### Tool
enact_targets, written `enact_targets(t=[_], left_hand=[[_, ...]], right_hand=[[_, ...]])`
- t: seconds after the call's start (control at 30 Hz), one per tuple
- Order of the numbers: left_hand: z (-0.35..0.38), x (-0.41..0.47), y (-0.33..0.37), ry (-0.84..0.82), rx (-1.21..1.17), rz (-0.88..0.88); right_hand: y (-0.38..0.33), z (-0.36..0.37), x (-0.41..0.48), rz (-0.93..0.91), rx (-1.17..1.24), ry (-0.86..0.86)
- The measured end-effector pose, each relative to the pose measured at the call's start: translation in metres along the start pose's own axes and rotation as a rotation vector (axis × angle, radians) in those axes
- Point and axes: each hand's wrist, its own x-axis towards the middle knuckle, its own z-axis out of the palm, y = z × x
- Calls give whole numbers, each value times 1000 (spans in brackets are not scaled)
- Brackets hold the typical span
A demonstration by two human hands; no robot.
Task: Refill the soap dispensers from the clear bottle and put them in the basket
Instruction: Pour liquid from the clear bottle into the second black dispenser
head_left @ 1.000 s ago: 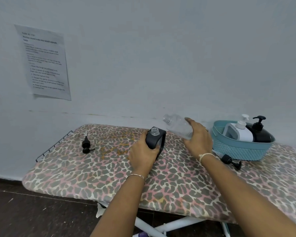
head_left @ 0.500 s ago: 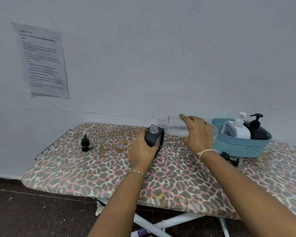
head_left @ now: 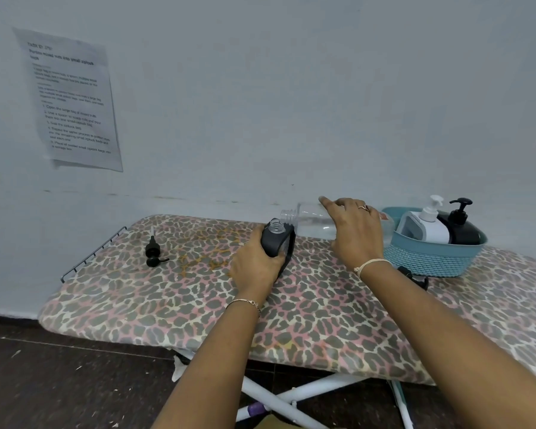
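Note:
My left hand [head_left: 254, 267] grips a dark grey soap dispenser [head_left: 276, 243] that stands on the board with its clear neck uncovered. My right hand [head_left: 356, 233] holds the clear bottle [head_left: 310, 219] on its side, its open mouth pointing left just above the dispenser's neck. A black pump head [head_left: 153, 252] lies on the board to the left. The teal basket [head_left: 430, 258] at the right holds a white dispenser [head_left: 427, 227] and a black dispenser [head_left: 461, 227], both with pumps on.
Everything sits on a leopard-print ironing board [head_left: 291, 311] against a pale wall. A wire rack [head_left: 93, 253] ends the board at the left. Another black pump [head_left: 415, 278] lies behind my right wrist. A printed sheet [head_left: 72, 100] hangs on the wall.
My right hand has tipped the clear bottle from slanted upward to level and lowered its mouth toward the dispenser's neck. My left hand has kept its grip on the dispenser.

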Motion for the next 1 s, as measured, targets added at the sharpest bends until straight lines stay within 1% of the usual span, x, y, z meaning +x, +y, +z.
enact_targets(t=[0.23,0.5,0.73,1.0], left_hand=[[0,1,0,-6,7,1],[0,0,0,-7,9,9],[0,1,-1,-15,15,1],[0,1,0,-10,11,-4]], right_hand=[[-1,-6,2,-40,-44,20],[-3,-14,2,-68,-78,2],[-3,-16,6,-97,-126,29],[-4,-19,8,-109,-156,12]])
